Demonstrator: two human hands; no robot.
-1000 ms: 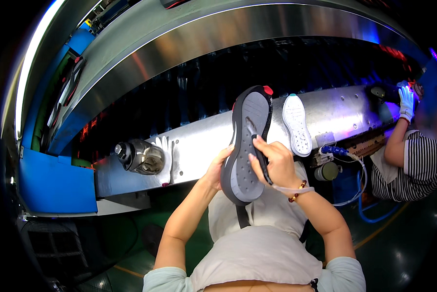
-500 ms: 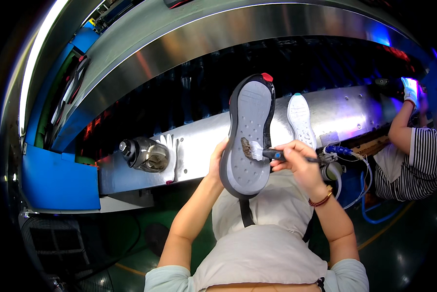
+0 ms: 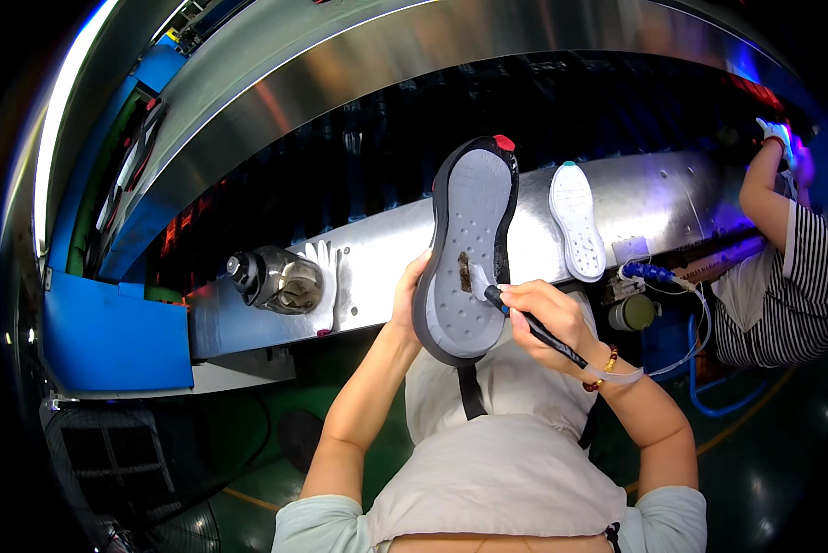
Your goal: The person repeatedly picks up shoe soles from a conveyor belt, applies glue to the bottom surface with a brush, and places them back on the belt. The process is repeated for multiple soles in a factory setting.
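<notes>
A shoe sole (image 3: 478, 221) with a grey inner face, black rim and red tip stands tilted toward me. My left hand (image 3: 410, 293) grips its left edge; the fingers behind it are hidden. In my right hand (image 3: 550, 318) is a brush (image 3: 538, 330) with a black handle, its thin clear tube trailing past the wrist. The brush's dark bristles touch the grey face near the middle, below the small raised dots. To the right, a smaller white sole (image 3: 577, 221) with a teal tip lies on the metal ledge.
On the metal ledge (image 3: 377, 267) stand a dark clear bottle (image 3: 280, 281) and a white glove (image 3: 325, 286). A conveyor (image 3: 368, 55) curves beyond. At right are a blue fitting (image 3: 647, 272), a greenish container (image 3: 632, 313) and another person in a striped sleeve (image 3: 812, 267).
The brush handle has swung downward with my right hand, its bristles staying near the sole's middle. The sole has shifted slightly left. The other person's gloved hand has moved up.
</notes>
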